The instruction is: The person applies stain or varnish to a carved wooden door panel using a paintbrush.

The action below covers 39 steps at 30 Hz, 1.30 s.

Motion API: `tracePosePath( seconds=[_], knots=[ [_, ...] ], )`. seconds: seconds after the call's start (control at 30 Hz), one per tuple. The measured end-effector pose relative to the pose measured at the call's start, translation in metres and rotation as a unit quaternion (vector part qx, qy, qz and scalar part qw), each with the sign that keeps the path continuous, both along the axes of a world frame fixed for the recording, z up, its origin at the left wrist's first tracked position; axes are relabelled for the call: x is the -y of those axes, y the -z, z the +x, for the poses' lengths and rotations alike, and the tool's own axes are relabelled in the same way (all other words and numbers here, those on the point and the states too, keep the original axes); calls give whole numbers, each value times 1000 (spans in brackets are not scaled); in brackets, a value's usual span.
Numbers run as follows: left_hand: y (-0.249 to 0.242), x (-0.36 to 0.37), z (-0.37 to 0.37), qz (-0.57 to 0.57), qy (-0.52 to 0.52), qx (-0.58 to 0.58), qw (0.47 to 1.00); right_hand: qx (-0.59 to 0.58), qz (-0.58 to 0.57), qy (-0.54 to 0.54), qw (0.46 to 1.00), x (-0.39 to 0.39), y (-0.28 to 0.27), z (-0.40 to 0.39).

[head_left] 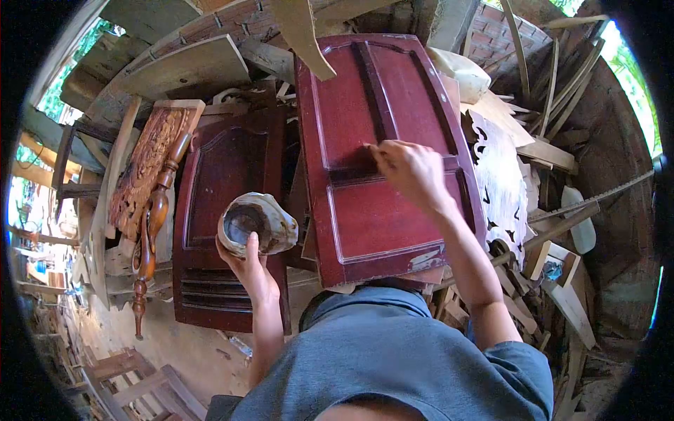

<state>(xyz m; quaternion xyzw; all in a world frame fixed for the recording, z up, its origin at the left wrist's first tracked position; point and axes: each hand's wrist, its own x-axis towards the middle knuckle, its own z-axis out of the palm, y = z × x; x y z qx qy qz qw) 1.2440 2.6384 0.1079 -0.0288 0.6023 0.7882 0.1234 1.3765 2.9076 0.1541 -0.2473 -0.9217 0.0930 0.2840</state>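
My left hand [254, 278] grips a cut-open plastic container [282, 231], thumb over its rim; the inside looks greyish and dark. A dark red panelled door [379, 217] lies in front of me, with pale scuffed patches near its lower edge. Over its middle rail is my right hand [411, 167], fingers pinched together at the surface. A small brownish tip pokes out from the fingertips, but I cannot tell what it belongs to. A second dark red door [223, 175] with slats at its lower end leans to the left, behind the container.
Left of the doors stand a carved wooden panel [151, 165] and a turned wooden post [160, 193]. A pale cut-out board [500, 179] and a whitish plastic jug [460, 74] sit at the right. Wood scraps pile up beyond, and a curved strip [303, 35] hangs overhead.
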Motion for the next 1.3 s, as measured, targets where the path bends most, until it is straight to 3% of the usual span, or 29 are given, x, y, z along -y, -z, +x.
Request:
tracePosePath(
  seconds=[0.03, 0.17, 0.27, 0.37, 0.5, 0.57, 0.6, 0.7, 0.73, 0.77, 0.83, 0.87, 0.97, 1.03, 1.1, 1.3],
  knots=[
    [0, 0, -1, 0, -8, 4, 1000, 0, 20, -4, 1000, 4, 7, -13],
    [-3, 2, 2, 31, 5, 3, 999, 7, -242, -108, 964, 13, -7, -41],
    [-6, 5, 6, 42, 9, 15, 999, -54, -247, -68, 965, -5, -15, -41],
    [-2, 9, 6, 44, -2, 35, 998, 44, -147, -6, 988, -14, -8, -45],
    [0, 10, 3, 43, -1, 57, 997, 14, -195, -123, 973, -3, -1, -49],
    [-4, 7, 2, 53, 10, 50, 997, -18, -320, -136, 937, -10, -13, -49],
    [-3, 7, 2, 55, 10, 51, 997, -68, -278, -142, 948, -17, -10, -51],
    [-5, 2, -3, 72, 26, 34, 997, -64, -223, -105, 967, -24, -13, -59],
    [-6, 1, -4, 74, 31, 31, 996, 12, -153, -69, 986, -26, -8, -62],
    [-6, 0, -5, 78, 37, 27, 996, -37, -172, -117, 977, -33, 20, -64],
    [-4, -1, -7, 85, 44, 21, 995, -17, -181, -191, 964, -21, 8, -60],
    [-3, 1, -7, 88, 46, 20, 995, 60, -266, -210, 939, -20, -10, -57],
    [-7, 2, -7, 94, 45, 42, 994, 46, -306, -259, 915, -34, -26, -55],
    [-5, 2, -7, 88, 38, 46, 994, 45, -304, -256, 916, -54, -27, -63],
    [-2, 3, -7, 82, 32, 50, 995, 130, -244, -214, 937, -73, -22, -76],
    [2, -1, -8, 68, 2, 62, 996, 44, -220, -302, 927, -129, -1, -127]
  ],
)
